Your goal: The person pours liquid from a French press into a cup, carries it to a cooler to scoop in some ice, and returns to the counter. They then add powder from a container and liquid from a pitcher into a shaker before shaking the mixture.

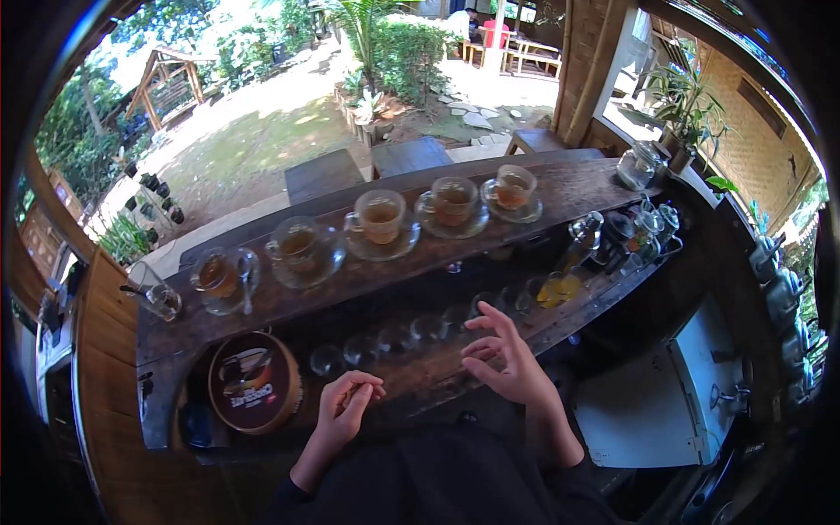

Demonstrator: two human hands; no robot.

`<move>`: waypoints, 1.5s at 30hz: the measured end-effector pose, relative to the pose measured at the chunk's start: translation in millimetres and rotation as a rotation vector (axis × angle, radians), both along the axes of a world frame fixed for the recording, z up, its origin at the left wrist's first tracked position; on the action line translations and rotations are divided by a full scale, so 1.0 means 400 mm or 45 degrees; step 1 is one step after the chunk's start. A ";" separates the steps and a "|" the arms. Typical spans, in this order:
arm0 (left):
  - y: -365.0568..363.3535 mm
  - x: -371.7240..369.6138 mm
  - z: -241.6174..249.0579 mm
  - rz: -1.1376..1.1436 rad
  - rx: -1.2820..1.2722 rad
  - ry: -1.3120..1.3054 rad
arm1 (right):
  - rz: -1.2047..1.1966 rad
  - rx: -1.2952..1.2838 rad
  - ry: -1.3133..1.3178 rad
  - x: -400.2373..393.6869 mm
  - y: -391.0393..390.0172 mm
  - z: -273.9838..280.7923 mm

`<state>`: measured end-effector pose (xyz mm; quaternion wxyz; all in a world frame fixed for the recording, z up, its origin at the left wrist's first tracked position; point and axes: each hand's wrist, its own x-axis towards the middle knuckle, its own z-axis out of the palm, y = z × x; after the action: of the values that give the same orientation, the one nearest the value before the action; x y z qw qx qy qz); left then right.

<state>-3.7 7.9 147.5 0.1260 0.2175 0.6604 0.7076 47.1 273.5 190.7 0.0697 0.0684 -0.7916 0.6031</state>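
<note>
My left hand [347,404] is above the front edge of the lower shelf, its fingers curled in against the thumb; whether anything is inside is hidden. To its right, my right hand [506,360] is raised with fingers apart and nothing in it. Just beyond both hands, a row of clear glasses [429,330] runs along the lower shelf, the right hand nearest to those at the middle. On the upper counter [560,194] several glass cups of brown drink [381,219] stand on glass saucers. A spoon [246,284] rests on the leftmost saucer.
A round chocolate tin [254,382] sits at the left of the lower shelf. A tilted-looking glass [156,291] with a utensil stands at the counter's left end. Yellow items [560,290], a metal pot [584,236] and a lidded jar [641,166] are rightward. A white cabinet [643,411] is lower right.
</note>
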 end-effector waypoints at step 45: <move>0.592 0.067 -0.092 0.068 0.163 -0.336 | -0.750 0.154 0.305 -0.197 0.846 -0.231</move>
<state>23.1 244.8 110.8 0.1786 0.1125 0.5974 0.7737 -31.6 611.7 98.4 0.3299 -0.0892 -0.7980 0.4964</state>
